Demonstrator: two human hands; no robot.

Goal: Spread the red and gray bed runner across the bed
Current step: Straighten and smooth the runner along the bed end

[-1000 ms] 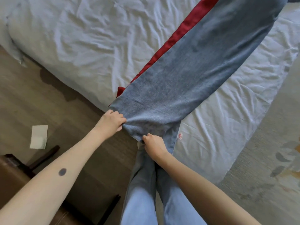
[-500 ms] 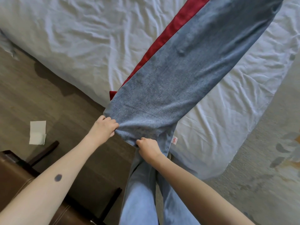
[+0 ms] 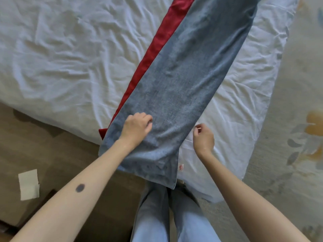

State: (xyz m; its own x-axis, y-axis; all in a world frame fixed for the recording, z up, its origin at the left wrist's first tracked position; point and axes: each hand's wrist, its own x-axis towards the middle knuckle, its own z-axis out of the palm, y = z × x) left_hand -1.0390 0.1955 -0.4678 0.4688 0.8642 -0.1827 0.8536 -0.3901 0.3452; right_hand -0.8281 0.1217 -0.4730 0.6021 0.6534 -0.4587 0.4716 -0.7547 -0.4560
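A red and gray bed runner lies across the white-sheeted bed from 6 o'clock toward 1 o'clock, its near end over the bed's edge. The left hand rests on the gray cloth with fingers bent; whether it pinches any cloth cannot be told. The right hand hovers just beside the runner's 3 o'clock edge, loosely curled and holding nothing.

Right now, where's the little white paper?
In the head view, the white paper lies on the brown floor at lower left, just left of the person's left forearm, apart from the bed.
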